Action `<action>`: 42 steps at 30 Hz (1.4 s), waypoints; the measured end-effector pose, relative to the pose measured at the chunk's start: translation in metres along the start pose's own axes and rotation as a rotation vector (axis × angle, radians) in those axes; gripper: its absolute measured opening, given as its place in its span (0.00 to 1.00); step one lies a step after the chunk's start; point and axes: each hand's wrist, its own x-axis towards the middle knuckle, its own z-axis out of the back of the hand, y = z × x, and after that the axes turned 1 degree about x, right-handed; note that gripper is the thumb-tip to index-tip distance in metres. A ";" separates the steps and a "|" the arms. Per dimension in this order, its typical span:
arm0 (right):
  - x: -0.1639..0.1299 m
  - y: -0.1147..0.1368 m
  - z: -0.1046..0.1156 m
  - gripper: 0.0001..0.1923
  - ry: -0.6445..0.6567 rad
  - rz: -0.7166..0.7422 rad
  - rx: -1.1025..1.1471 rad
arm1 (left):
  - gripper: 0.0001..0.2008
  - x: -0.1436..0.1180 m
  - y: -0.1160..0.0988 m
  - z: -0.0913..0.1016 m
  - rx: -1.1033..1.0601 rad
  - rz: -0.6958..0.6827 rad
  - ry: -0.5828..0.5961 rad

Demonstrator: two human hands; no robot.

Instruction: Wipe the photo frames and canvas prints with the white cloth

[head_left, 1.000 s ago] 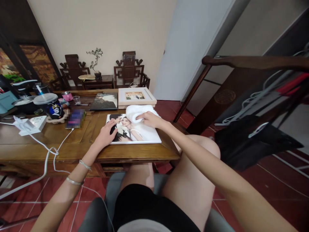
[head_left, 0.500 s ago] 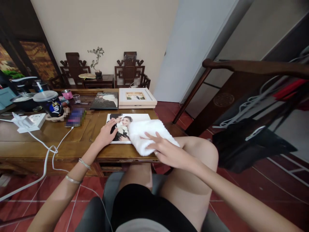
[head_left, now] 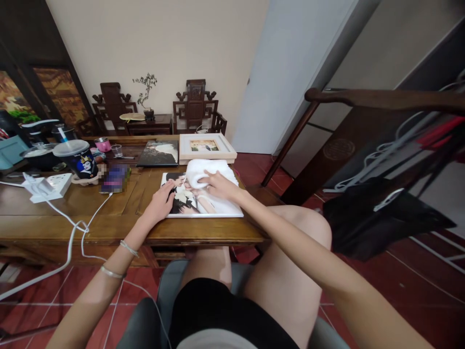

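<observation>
On the table before me lies a wedding photo album (head_left: 221,207), its cover a picture of a couple. My left hand (head_left: 162,201) rests flat on the album's left edge, fingers stretched over the picture. A fluffy white towel (head_left: 194,170), folded and bunched, sits on the upper right part of the cover, hiding some of it. My right hand (head_left: 220,185) grips this towel and presses it down, with the fingertips partly sunk into the pile.
A dark photo album (head_left: 158,153) and a white framed box (head_left: 207,149) stand behind. To the left are a phone (head_left: 114,179) on a cable, a lidded drink cup (head_left: 78,157), a white power strip (head_left: 51,186) and a pink cup (head_left: 102,144). A wooden chair back (head_left: 339,148) rises at right.
My right hand has moved the towel away from me, from the album's near right corner to its upper right part, uncovering the lower right of the picture. My left hand stays in place.
</observation>
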 end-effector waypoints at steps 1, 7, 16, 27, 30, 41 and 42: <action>0.007 0.001 -0.001 0.32 -0.007 -0.029 -0.024 | 0.23 0.000 0.001 0.000 0.004 -0.005 0.002; -0.017 0.038 -0.007 0.30 0.008 0.024 -0.117 | 0.23 0.001 0.004 -0.004 0.002 -0.009 -0.012; -0.095 0.090 -0.001 0.31 0.107 0.176 -0.068 | 0.24 0.000 0.003 -0.005 0.024 -0.015 -0.003; 0.035 0.036 -0.006 0.30 0.023 -0.020 -0.034 | 0.24 0.002 0.005 -0.002 0.014 -0.042 0.005; 0.052 0.031 -0.005 0.28 0.000 -0.051 -0.014 | 0.24 0.002 0.004 -0.001 0.016 -0.048 0.009; -0.068 0.084 -0.001 0.30 0.081 0.095 -0.049 | 0.25 0.002 0.001 -0.003 0.008 -0.032 -0.002; -0.079 0.085 0.000 0.30 0.090 0.109 -0.029 | 0.25 0.001 0.000 -0.002 0.005 -0.020 -0.001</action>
